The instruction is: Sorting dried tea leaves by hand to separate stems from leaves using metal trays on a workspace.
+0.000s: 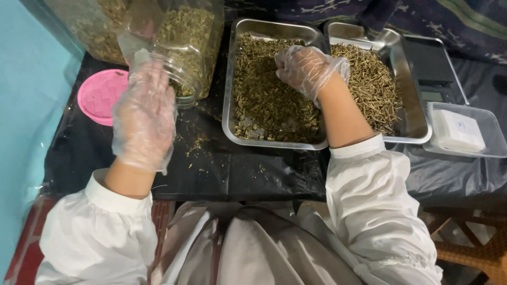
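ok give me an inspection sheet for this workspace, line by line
surface: black plastic sheet, strewn with dried crumbs
job's things: clear jar of dried herb, tilted; left metal tray of chopped herb; right metal tray of stemmy herb
clutter: pink lid; scale; clear tub with white pad
grippers: left hand, gloved, at the jar mouth; right hand, gloved, fingers in the left tray
cables: nothing seen
surroundings: blue wall; wicker chair

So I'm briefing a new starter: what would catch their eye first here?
Two steel trays heaped with dried green-brown herbs, centre and right, with the gloved right hand digging into the nearer one. The gloved left hand tilts a clear plastic jar of the same herbs, beside a pink lid.
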